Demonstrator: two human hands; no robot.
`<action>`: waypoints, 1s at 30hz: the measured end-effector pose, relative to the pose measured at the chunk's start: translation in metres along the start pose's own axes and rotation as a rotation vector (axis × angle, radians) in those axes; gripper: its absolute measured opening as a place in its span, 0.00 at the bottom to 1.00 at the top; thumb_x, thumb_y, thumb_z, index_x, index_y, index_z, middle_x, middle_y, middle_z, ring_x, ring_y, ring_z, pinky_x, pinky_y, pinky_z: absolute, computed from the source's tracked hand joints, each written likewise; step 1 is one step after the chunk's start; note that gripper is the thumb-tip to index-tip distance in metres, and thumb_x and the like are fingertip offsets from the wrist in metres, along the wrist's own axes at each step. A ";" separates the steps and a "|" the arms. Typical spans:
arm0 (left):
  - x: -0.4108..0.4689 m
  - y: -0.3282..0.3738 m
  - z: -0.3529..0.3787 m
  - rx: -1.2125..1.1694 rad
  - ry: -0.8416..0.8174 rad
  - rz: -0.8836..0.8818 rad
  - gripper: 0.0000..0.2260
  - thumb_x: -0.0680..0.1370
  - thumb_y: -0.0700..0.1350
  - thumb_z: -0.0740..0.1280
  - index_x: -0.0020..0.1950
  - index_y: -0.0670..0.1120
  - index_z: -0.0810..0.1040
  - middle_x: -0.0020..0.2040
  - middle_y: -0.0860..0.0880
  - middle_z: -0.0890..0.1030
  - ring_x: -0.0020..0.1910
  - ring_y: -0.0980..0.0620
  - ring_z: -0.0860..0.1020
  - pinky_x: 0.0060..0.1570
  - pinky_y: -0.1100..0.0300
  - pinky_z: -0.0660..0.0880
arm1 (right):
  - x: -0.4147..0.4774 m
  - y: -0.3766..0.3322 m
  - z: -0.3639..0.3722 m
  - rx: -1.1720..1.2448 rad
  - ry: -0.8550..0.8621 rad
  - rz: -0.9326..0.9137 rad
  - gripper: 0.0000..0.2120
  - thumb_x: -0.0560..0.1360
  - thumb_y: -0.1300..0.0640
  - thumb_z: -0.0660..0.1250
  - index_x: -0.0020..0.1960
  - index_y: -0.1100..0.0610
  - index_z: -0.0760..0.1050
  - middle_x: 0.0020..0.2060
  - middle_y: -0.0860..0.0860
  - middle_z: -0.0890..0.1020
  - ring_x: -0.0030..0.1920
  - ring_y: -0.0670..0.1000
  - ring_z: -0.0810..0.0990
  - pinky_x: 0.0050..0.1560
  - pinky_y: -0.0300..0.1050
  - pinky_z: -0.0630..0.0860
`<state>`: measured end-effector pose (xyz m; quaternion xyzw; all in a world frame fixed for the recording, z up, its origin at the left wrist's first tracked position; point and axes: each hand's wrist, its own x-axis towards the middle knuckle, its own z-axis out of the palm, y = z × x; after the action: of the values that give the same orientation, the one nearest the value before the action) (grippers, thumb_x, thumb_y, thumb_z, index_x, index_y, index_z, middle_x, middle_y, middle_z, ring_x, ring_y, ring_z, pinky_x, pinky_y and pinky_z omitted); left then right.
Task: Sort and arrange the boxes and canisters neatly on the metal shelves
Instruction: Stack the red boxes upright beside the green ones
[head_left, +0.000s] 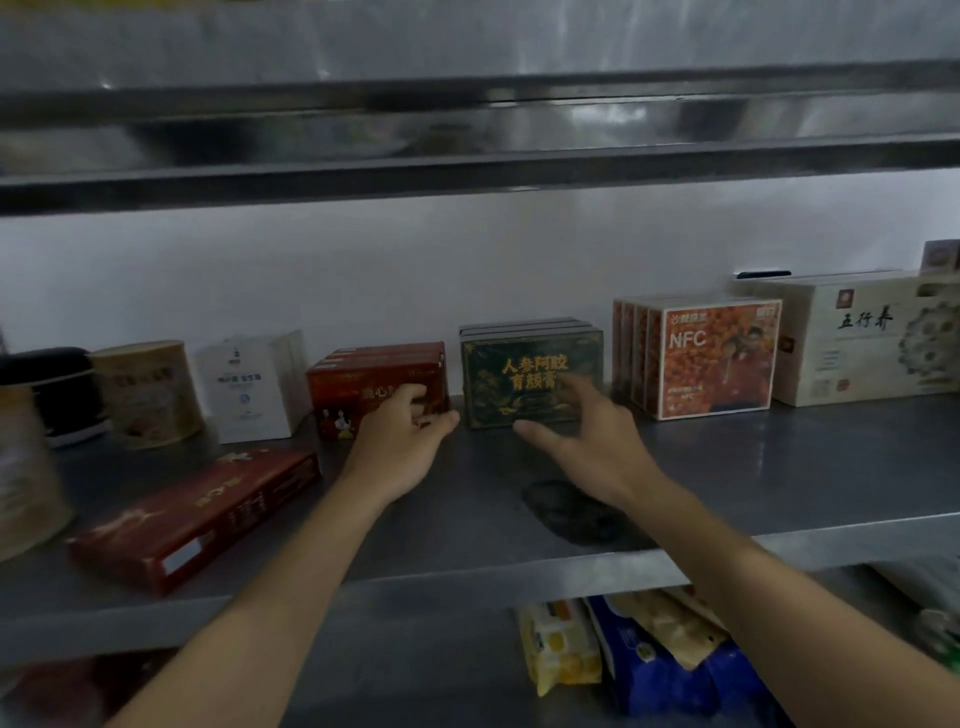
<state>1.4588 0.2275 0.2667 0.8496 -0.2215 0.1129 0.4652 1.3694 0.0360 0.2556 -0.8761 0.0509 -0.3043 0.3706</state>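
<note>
Reaches with both hands onto the metal shelf (727, 467). Sets the left hand (400, 441) against the front right corner of the red boxes (374, 374), fingers curled, thumb out toward the gap beside them; cannot tell whether gripping or only touching. Spreads the right hand (587, 441) open before the dark green boxes (530, 364), forefinger at the front face. Has a long red box (197, 514) lying flat and askew beside the left forearm, a beige canister (145, 389) farther left.
</note>
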 end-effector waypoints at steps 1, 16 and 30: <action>-0.004 -0.003 -0.008 0.004 0.012 -0.004 0.25 0.78 0.54 0.67 0.73 0.49 0.67 0.66 0.48 0.76 0.58 0.53 0.74 0.56 0.59 0.70 | -0.002 -0.008 0.005 0.049 -0.013 0.000 0.39 0.72 0.42 0.73 0.76 0.55 0.62 0.68 0.52 0.75 0.69 0.53 0.72 0.69 0.47 0.69; -0.046 -0.044 -0.124 0.032 0.204 -0.068 0.24 0.78 0.54 0.67 0.72 0.49 0.69 0.59 0.51 0.78 0.58 0.53 0.75 0.59 0.58 0.71 | -0.008 -0.099 0.110 0.362 -0.239 0.008 0.39 0.71 0.43 0.74 0.76 0.53 0.63 0.65 0.51 0.75 0.62 0.49 0.76 0.65 0.48 0.74; -0.066 -0.095 -0.171 0.161 0.116 -0.022 0.24 0.75 0.56 0.71 0.70 0.53 0.73 0.62 0.54 0.78 0.57 0.58 0.76 0.53 0.65 0.71 | 0.001 -0.127 0.170 0.081 -0.618 -0.132 0.31 0.71 0.44 0.75 0.71 0.44 0.69 0.64 0.42 0.74 0.65 0.44 0.71 0.65 0.39 0.66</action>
<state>1.4487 0.4339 0.2627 0.8787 -0.1752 0.1743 0.4085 1.4500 0.2321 0.2506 -0.9130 -0.1332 -0.0491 0.3826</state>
